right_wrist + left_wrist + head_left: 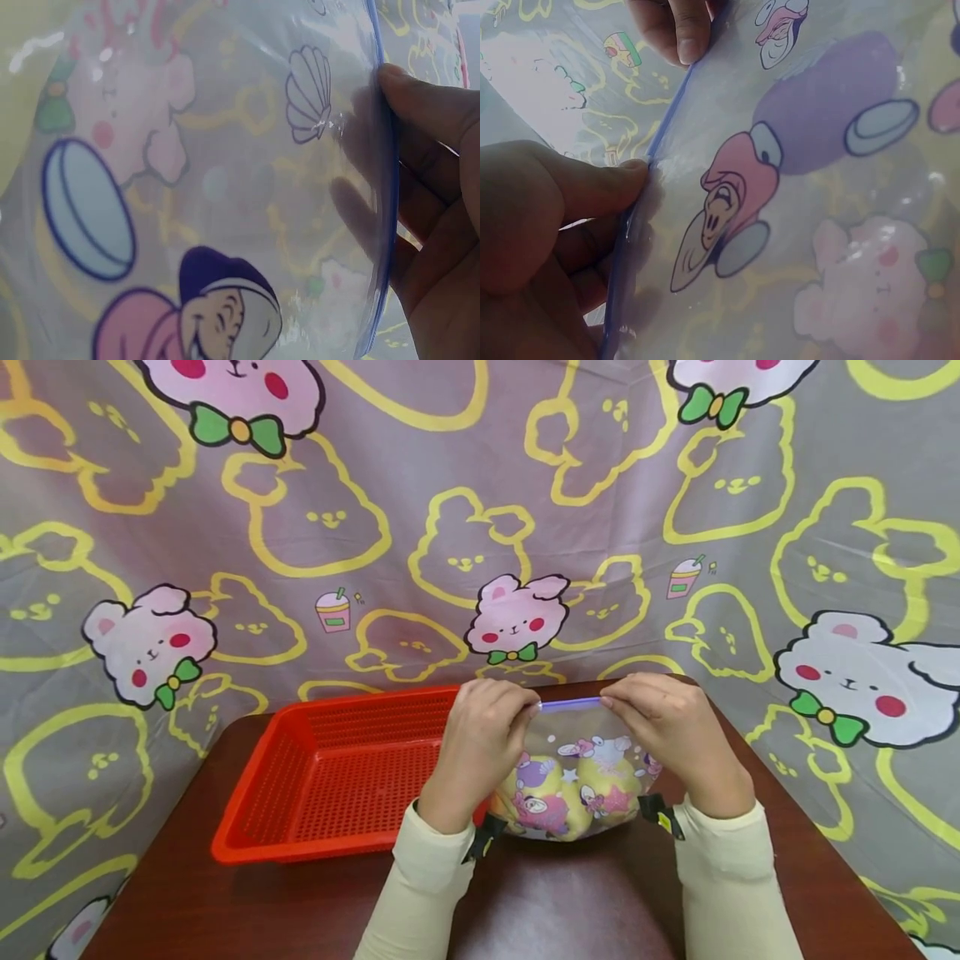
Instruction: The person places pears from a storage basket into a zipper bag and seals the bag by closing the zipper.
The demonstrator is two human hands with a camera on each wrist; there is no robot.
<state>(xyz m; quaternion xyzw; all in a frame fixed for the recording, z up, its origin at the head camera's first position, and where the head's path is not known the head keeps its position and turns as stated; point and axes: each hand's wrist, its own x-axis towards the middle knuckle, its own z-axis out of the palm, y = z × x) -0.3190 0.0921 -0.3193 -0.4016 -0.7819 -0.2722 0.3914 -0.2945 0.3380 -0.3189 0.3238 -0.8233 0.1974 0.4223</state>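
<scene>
A clear zip bag [570,777] printed with shells, stars and cartoon figures stands on the table, with several pale yellow rounded things inside; their kind is hard to tell through the print. Its purple zip edge [570,702] runs along the top. My left hand [487,735] pinches the left end of that edge between thumb and fingers. At the other end my right hand [671,722] pinches it the same way. In the left wrist view the left thumb [607,184] presses on the zip strip; in the right wrist view the right fingers [352,217] show through the plastic.
A red perforated plastic basket [247,793] sits left of the bag, partly behind my left forearm. Both stand on a dark brown table [570,902]. A patterned cloth [405,552] hangs close behind the table and along its sides.
</scene>
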